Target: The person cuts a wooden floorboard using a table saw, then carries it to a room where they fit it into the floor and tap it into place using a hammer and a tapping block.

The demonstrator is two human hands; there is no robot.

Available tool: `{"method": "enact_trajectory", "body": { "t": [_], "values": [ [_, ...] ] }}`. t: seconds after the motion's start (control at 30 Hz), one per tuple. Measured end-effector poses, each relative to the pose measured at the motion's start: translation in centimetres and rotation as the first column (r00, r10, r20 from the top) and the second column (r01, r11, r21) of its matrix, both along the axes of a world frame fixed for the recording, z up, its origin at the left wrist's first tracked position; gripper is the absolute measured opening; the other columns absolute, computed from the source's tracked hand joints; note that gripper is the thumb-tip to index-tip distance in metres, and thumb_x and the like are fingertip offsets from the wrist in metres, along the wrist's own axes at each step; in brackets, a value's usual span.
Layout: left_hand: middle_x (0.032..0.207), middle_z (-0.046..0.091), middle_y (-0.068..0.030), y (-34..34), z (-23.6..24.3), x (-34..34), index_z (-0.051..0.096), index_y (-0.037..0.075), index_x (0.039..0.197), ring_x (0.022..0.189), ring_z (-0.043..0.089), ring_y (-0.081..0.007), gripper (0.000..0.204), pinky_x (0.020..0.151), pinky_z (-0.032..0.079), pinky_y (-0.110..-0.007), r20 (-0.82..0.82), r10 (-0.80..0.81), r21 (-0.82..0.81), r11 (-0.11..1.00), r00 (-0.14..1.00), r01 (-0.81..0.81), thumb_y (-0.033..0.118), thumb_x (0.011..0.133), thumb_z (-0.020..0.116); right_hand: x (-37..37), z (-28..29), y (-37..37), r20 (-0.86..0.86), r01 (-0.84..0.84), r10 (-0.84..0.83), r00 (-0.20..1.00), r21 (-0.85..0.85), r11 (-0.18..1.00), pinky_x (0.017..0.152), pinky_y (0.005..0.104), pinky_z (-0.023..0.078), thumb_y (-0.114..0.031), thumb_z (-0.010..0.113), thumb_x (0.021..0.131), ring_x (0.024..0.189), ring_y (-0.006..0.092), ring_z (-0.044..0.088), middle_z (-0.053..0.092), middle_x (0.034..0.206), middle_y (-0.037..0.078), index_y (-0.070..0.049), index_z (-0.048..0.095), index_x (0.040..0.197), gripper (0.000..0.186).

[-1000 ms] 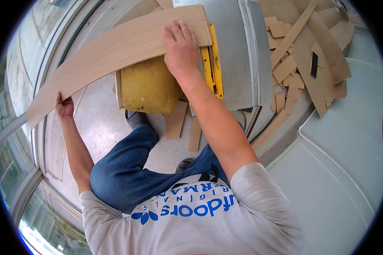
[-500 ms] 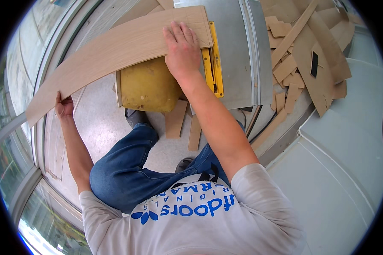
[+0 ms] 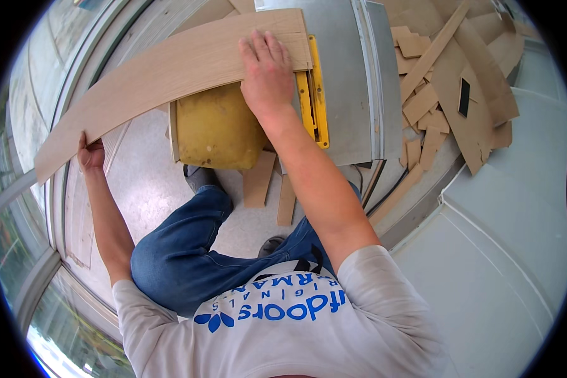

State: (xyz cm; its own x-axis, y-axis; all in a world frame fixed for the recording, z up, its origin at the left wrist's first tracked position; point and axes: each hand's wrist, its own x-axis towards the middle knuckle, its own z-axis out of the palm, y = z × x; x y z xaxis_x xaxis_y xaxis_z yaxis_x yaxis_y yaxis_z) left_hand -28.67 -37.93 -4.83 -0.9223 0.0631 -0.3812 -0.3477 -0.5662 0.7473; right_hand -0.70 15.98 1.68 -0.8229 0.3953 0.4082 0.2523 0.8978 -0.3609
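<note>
A long wooden plank [image 3: 164, 69], pale and flat, slopes from the upper middle down to the left, its right end on the grey metal table [image 3: 346, 94] of a saw-like machine. My left hand [image 3: 91, 154] grips the plank's lower edge near its far left end, thumb on top, fingers partly hidden beneath. Flat on top near the plank's right end lies my right hand [image 3: 268, 72], fingers stretched out. Just past that end, a yellow slotted insert [image 3: 318, 101] is set into the table; the plank covers part of it. No blade can be made out.
Below the plank is a yellow rounded housing [image 3: 220, 129]. Offcuts and brown sheets [image 3: 422, 104] are heaped to the right, with more offcuts [image 3: 258, 179] by my feet. A window frame [image 3: 57, 208] runs along the left; a white panel [image 3: 485, 239] stands at the lower right.
The plank and both hands sit very slightly farther left, while the whole view has also shifted a little. Both hands keep the same hold and contact.
</note>
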Motion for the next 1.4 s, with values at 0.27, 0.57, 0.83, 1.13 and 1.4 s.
{"method": "enact_trajectory", "body": {
  "t": [0.27, 0.57, 0.83, 1.13, 1.4],
  "values": [
    [0.129, 0.068, -0.0157, 1.3, 0.4, 0.5, 0.059, -0.001, 0.131, 0.120, 0.066, -0.0307, 0.032, 0.104, 0.056, -0.046, 0.010, 0.043, -0.018, 0.999, 0.999, -0.043, 0.013, 0.102, 0.061, 0.1, 0.1, 0.2, -0.013, 0.004, -0.004, 1.000, -0.025, 1.000, 0.121, 0.0456, 0.032, -0.011, 0.055, 0.094, 0.142, 0.0309, 0.046, 0.058, 0.147, 0.011, -0.009, 0.066, 0.132, 0.040],
    [0.130, 0.067, -0.0158, 0.6, 1.0, 1.4, 0.059, -0.001, 0.133, 0.122, 0.065, -0.0312, 0.034, 0.105, 0.055, -0.047, 0.011, 0.045, -0.014, 0.999, 0.999, -0.045, 0.013, 0.102, 0.060, 0.6, 0.3, -0.2, -0.055, 0.003, -0.004, 0.998, -0.014, 1.000, 0.120, 0.0456, 0.034, -0.011, 0.056, 0.093, 0.138, 0.0315, 0.051, 0.061, 0.143, 0.012, -0.008, 0.069, 0.129, 0.039],
    [0.130, 0.068, -0.0152, 0.0, 1.0, 1.5, 0.059, 0.000, 0.133, 0.121, 0.065, -0.0310, 0.034, 0.105, 0.055, -0.047, -0.020, 0.012, 0.007, 1.000, 1.000, -0.012, 0.011, 0.100, 0.062, 0.9, 0.2, -0.5, -0.055, 0.011, -0.013, 0.998, -0.031, 0.999, 0.120, 0.0453, 0.033, -0.012, 0.055, 0.094, 0.138, 0.0312, 0.051, 0.060, 0.144, 0.011, -0.009, 0.069, 0.130, 0.039],
    [0.130, 0.067, -0.0157, 0.4, 1.4, 2.1, 0.058, 0.000, 0.133, 0.122, 0.065, -0.0306, 0.035, 0.106, 0.055, -0.047, -0.014, 0.031, -0.027, 0.999, 0.999, -0.031, 0.011, 0.100, 0.063, 1.6, 0.4, -0.8, -0.048, 0.005, -0.007, 0.999, -0.034, 0.999, 0.120, 0.0463, 0.034, -0.012, 0.055, 0.094, 0.138, 0.0321, 0.050, 0.060, 0.144, 0.012, -0.007, 0.068, 0.129, 0.038],
    [0.131, 0.067, -0.0156, 0.0, 1.3, 2.8, 0.058, -0.001, 0.133, 0.122, 0.064, -0.0312, 0.035, 0.106, 0.055, -0.046, -0.006, 0.038, -0.039, 0.999, 0.999, -0.038, 0.011, 0.101, 0.062, 2.4, 0.6, -1.3, -0.075, 0.006, -0.009, 0.997, -0.041, 0.999, 0.117, 0.0471, 0.037, -0.004, 0.058, 0.086, 0.136, 0.0332, 0.051, 0.061, 0.142, 0.012, -0.007, 0.068, 0.129, 0.044]
  ]
}}
